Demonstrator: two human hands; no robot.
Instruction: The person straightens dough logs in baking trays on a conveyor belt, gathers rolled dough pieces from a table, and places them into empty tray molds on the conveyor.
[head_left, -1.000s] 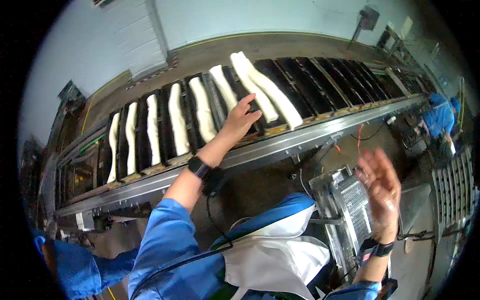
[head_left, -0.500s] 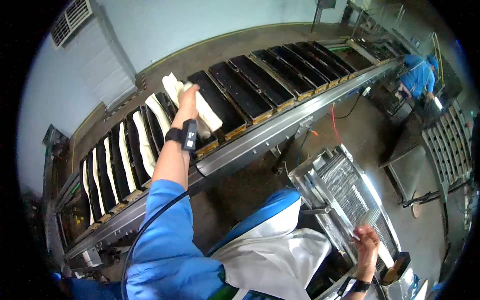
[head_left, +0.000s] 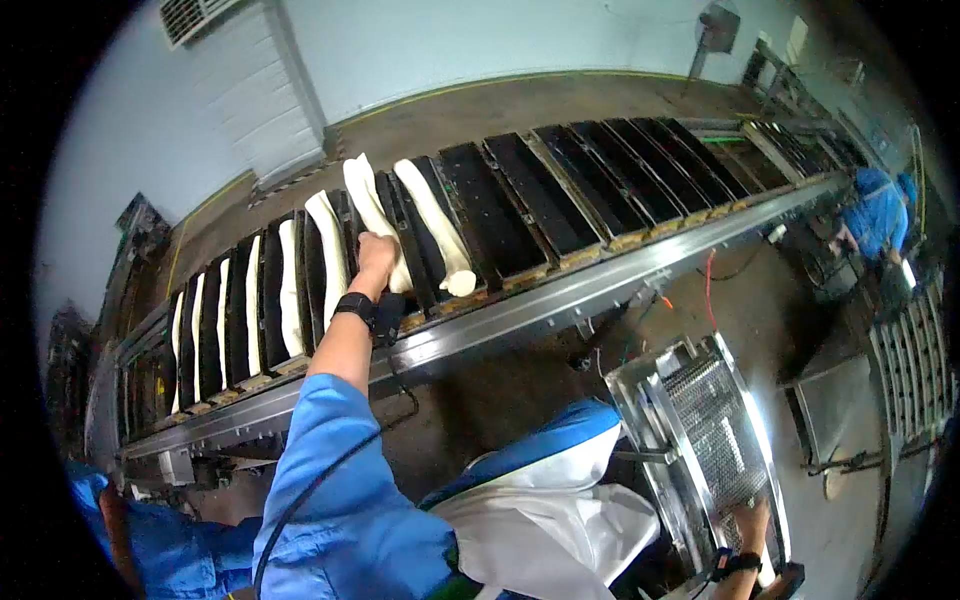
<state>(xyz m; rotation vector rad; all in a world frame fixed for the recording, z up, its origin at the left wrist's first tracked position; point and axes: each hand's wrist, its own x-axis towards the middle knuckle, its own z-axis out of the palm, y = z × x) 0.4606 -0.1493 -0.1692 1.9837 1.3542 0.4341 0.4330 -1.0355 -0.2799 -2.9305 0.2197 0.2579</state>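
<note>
My left hand (head_left: 377, 262), fingers curled, is at the near half of a long pale dough strip (head_left: 368, 198) lying in a dark baking pan. One pan to the right lies another dough strip (head_left: 432, 215), its near end bulging over the pan's front rim. More dough strips (head_left: 290, 290) lie in the pans to the left. Low on the right, my right hand (head_left: 752, 525) is over the metal mesh belt (head_left: 712, 425); its fingers are dark and blurred. A pale piece (head_left: 767, 572) shows beside my right wrist.
Several pans without dough (head_left: 545, 190) continue rightward along the steel conveyor rail (head_left: 500, 325). A co-worker in blue (head_left: 878, 215) is at the far right, near a slatted metal rack (head_left: 910, 365). Another blue-clothed person (head_left: 190, 550) shows at lower left.
The two dough strips held or lying near my left hand now rest in neighbouring pans. My left hand has moved down and left onto one strip. My right hand has lowered to the mesh belt.
</note>
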